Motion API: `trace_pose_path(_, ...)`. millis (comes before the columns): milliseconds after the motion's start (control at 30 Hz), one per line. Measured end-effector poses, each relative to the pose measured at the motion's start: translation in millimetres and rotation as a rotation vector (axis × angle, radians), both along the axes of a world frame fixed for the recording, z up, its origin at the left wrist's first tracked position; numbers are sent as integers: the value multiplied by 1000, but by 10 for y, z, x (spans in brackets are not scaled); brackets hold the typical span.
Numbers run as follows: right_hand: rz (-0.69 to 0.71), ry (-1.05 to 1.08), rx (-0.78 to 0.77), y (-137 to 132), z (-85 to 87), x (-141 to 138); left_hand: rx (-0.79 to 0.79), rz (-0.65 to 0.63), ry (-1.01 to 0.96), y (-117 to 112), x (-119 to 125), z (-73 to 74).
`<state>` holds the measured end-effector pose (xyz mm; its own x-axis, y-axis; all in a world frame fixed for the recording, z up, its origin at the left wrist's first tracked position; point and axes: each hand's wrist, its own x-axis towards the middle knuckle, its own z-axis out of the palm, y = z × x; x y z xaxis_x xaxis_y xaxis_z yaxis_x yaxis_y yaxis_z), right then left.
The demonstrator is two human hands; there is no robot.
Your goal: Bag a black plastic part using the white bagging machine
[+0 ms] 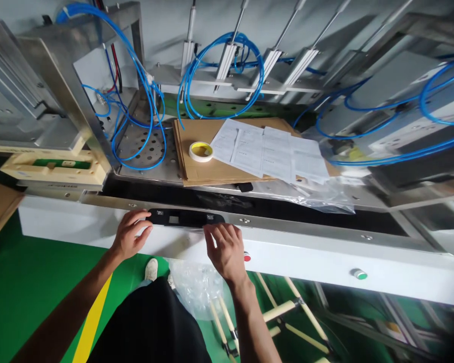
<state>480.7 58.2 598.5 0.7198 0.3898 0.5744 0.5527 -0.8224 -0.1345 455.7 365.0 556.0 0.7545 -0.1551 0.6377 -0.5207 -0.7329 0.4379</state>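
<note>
Just below the centre of the frame a flat black panel (186, 218) lies lengthwise on the front edge of a white machine frame (306, 262), beside a dark conveyor belt (287, 209) that runs from left to right. The left hand (130, 234) sits at the panel's left end, fingers curled, the fingertips touching that end; its grip is loosely closed on the edge, though how firmly it pinches cannot be told. The right hand (225, 249) lies at the panel's right end, fingers spread and pointing up the frame, the fingertips resting on or just at the panel's edge; this grip is open, with nothing enclosed.

Behind the belt, in the middle of the frame, a stack of cardboard sheets (200, 161) rests on a perforated metal plate (144, 146). A roll of tape (201, 151) with a yellow core lies on the cardboard, and printed paper sheets (268, 154) are fanned out to its right. A crumpled clear plastic bag (321, 199) lies at the right edge of the cardboard. Blue air hoses (219, 60) loop across the upper part of the frame. A red button (247, 257) and a green button (358, 274) sit on the white front. The green floor (30, 282) carries a yellow line (93, 322) at lower left.
</note>
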Motion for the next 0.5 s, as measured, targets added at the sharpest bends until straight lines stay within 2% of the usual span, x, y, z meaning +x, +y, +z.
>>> trace_pose_path(133, -61, 29, -38, 54, -32, 146, -103, 43, 69, -70, 143, 30)
trace_pose_path(233, -35, 26, -47, 94, -98, 252, -137, 135, 30, -111, 214, -10)
trace_pose_path(333, 18, 74, -9, 95, -157, 338, -164, 268, -34, -124, 188, -29)
trace_pose_path(400, 42, 138, 42, 80, -177, 373, -149, 321, -84, -157, 127, 9)
trace_pose_path(433, 48, 164, 61, 73, -182, 384, -105, 302, -103, -193, 97, 41)
trace_pose_path(500, 49, 188, 75, 66, -183, 395, 72, 174, -103, -305, 72, 115)
